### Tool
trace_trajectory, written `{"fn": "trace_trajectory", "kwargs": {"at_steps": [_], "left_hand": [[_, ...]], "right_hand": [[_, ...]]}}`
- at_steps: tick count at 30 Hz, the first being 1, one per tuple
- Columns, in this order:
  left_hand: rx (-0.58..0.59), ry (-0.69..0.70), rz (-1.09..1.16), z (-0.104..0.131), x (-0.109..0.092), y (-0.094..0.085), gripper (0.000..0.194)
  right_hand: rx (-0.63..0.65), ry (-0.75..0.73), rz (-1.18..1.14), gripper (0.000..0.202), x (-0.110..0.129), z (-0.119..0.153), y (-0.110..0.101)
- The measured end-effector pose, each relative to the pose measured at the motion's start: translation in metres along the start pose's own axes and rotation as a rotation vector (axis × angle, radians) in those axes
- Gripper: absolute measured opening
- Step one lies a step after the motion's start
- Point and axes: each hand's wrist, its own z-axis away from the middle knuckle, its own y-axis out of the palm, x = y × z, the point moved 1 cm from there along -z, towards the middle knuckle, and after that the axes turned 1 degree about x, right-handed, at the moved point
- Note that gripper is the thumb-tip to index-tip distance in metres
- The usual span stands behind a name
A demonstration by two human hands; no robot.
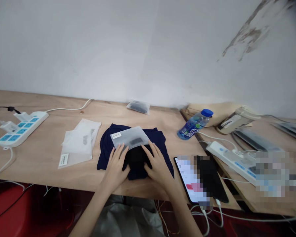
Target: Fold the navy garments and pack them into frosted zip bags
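Near the front edge of the desk, the pouch lies on navy cloth, straight ahead of us, its visible part longest from left to right. Our left hand touches its near edge at the left, our right hand at the right, neither nearer; black cloth sits between. Both hands are spread; we cannot tell whether either pinches anything.

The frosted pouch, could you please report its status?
Left hand, right hand touching frosted pouch. Black fabric against its near edge. Navy cloth underneath. Nothing visibly blocking.
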Motion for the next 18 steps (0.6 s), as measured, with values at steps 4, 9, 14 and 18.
{"fn": "trace_trajectory", "kwargs": {"at_steps": [4,9,14,18], "left_hand": [[0.004,0.025,-0.037,-0.019,0.003,0.011,0.079],[-0.014,0.031,-0.053,-0.030,0.005,0.011,0.076],[0.013,-0.006,-0.028,-0.038,0.008,0.000,0.065],[0.036,-0.070,0.011,-0.049,0.011,-0.012,0.053]], "right_hand": [[0.059,-0.030,0.077,0.079,-0.009,-0.022,0.003],[0.103,-0.064,0.056,0.076,-0.011,-0.032,0.005],[0.112,-0.065,0.023,0.073,-0.007,-0.036,0.002],[0.090,-0.078,0.008,0.081,-0.004,-0.042,-0.003]]}}
